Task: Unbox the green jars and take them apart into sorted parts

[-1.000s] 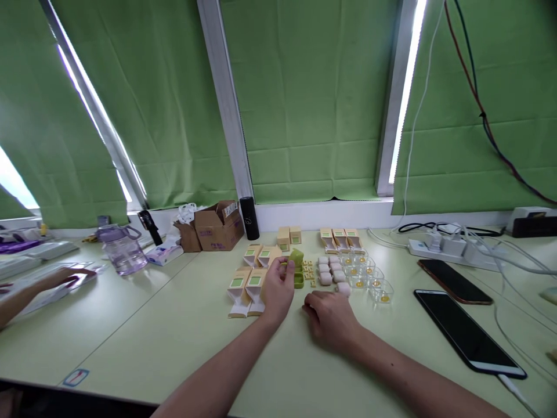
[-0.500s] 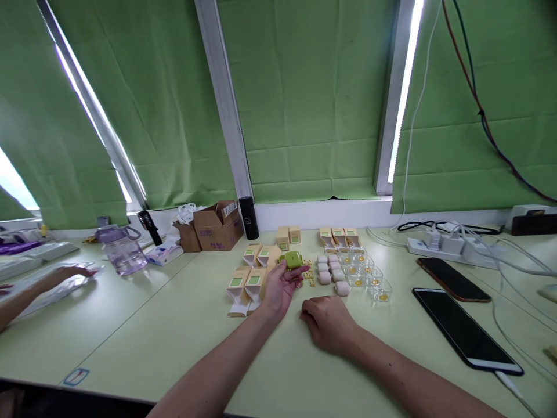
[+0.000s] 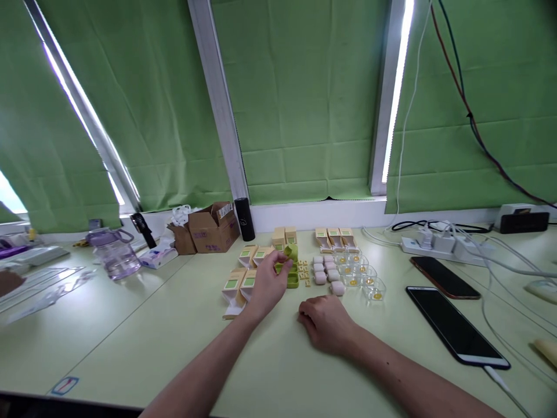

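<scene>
My left hand (image 3: 270,281) is closed on a small green case (image 3: 291,251), thumb and fingers pinching it above other green cases (image 3: 293,281) on the table. Just right of these lie small yellow pieces (image 3: 303,270) in rows. My right hand (image 3: 325,319) rests on the table with its fingers curled, and nothing shows in it. Pale pink rounded cases (image 3: 337,288) stand in two columns beyond it. Beside them are clear plastic cases (image 3: 374,289) with yellow spots. Open cardboard boxes with green labels (image 3: 233,290) sit left of my left hand.
More small boxes (image 3: 334,239) stand at the back. Two phones (image 3: 456,325) and a power strip (image 3: 435,246) with cables lie right. A purple bottle (image 3: 113,255), a brown carton (image 3: 213,229) and a black cylinder (image 3: 245,219) stand left. Another person's hand (image 3: 9,281) is at the far left.
My left hand has turned from palm-up to palm-down, and the green case it holds is tilted differently. My right hand keeps its place. The other person's arm has drawn back left.
</scene>
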The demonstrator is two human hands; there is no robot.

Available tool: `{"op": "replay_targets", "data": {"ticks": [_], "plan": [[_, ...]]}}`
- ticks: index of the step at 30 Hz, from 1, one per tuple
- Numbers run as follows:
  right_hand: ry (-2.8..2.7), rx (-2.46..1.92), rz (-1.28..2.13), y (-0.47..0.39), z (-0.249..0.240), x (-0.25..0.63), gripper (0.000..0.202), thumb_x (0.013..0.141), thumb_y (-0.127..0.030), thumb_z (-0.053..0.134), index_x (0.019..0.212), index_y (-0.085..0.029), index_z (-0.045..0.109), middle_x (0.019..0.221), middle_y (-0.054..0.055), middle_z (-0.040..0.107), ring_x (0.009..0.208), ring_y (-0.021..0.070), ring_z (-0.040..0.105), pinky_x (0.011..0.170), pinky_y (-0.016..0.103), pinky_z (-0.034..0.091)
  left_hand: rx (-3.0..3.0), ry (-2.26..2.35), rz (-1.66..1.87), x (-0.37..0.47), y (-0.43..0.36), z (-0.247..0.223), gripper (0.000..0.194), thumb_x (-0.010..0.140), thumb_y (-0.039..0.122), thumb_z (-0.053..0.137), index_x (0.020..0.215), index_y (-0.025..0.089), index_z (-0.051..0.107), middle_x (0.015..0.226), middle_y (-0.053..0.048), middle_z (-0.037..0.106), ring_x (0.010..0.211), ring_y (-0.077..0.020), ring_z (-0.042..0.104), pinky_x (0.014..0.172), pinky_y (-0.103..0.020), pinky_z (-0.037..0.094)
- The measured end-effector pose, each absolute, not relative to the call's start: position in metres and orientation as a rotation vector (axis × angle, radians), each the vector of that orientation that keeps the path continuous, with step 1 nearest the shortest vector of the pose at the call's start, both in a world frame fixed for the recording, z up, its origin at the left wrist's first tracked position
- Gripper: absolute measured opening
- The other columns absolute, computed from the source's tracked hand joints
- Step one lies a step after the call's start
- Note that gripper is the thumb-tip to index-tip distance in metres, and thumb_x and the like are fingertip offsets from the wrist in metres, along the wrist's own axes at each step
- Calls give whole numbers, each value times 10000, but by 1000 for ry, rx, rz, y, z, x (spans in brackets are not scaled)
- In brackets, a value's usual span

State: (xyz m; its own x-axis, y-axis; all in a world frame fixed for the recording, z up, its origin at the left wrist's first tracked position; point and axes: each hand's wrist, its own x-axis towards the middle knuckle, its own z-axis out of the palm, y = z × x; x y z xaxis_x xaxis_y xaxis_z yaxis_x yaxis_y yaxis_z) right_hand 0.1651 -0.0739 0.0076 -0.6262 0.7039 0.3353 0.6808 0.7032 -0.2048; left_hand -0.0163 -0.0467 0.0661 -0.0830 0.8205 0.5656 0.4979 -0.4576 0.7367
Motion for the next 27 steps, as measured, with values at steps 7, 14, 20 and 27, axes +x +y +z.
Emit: {"op": "replay_targets", "data": {"ticks": [7,14,20,27], "plan": [[-2510,-1115,16,-68,13,172,150,917,-229,579,791,-196,655,809,30,751,655,140,617,577,313,192,2680,1569,1304,-37,-58,62,134,906,245,689,845,299,796,1112,-63,730,1190,-332,488,1017,-541,433],[-2510,-1251,-168,-56,40,197,152,894,-188,580,786,-206,686,839,51,756,748,182,648,591,300,234,2815,1656,959,-46,-71,38,146,903,304,721,789,314,812,1155,-63,677,1204,-344,448,997,-540,371],[-2448,-1360,-236,-38,54,226,84,842,-196,642,873,-227,713,934,62,752,957,239,637,677,305,350,2713,1682,799,-39,-77,37,110,893,257,724,845,313,805,1105,-26,719,1173,-309,458,958,-486,371],[-2515,-1365,-206,-30,58,240,119,785,-199,667,896,-225,701,980,68,743,1024,265,592,821,350,372,2670,1730,683,-35,-78,37,145,928,286,677,836,275,789,992,-27,764,1062,-284,488,908,-459,363]]}}
